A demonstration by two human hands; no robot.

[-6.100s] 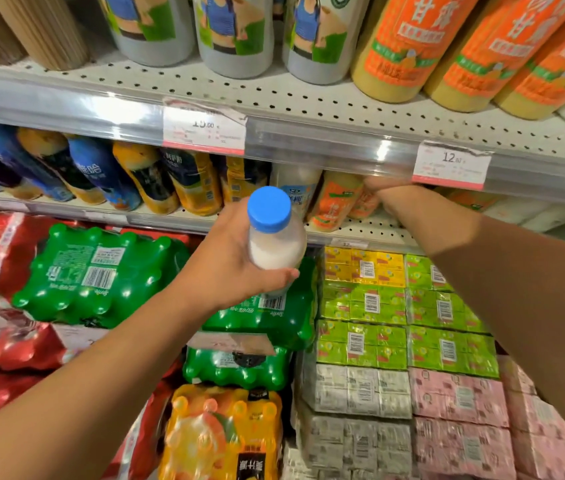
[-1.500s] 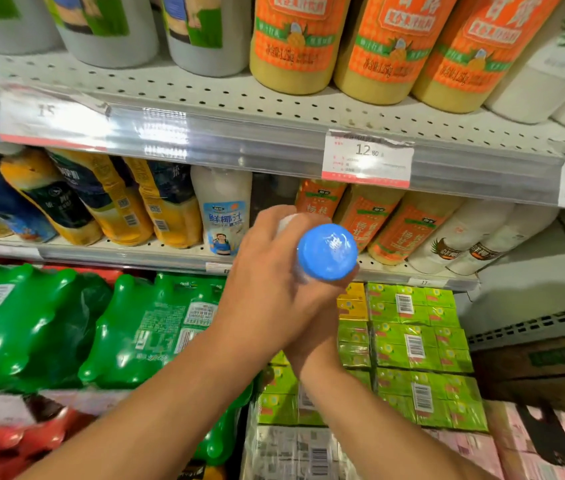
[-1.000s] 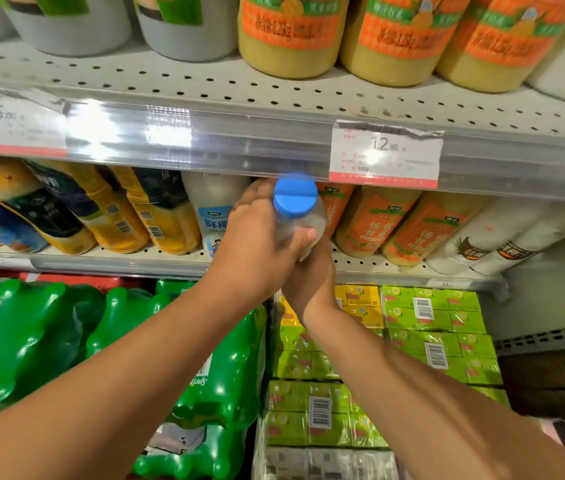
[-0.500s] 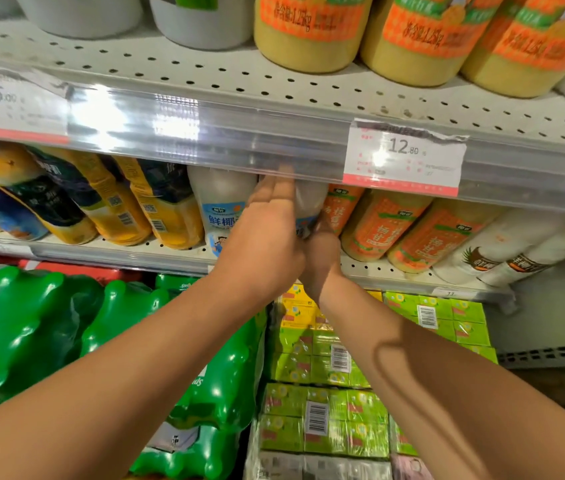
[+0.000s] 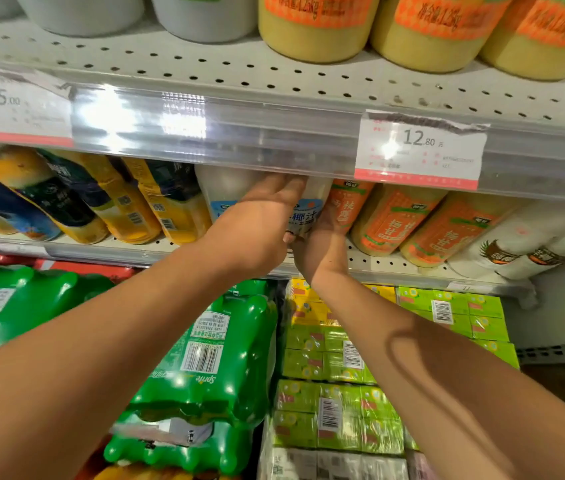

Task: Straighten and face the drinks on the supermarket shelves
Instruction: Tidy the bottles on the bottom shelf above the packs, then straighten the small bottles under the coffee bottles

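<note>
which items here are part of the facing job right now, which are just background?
In play: left hand, right hand, white coconut drink bottle both hold, middle shelf.
Background: orange-label bottles, green Sprite packs, 12.80 price tag.

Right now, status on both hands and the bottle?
Left hand and right hand both on the white bottle. Bottle in its shelf slot beside the orange bottles, label facing out. Nothing blocking.
</note>
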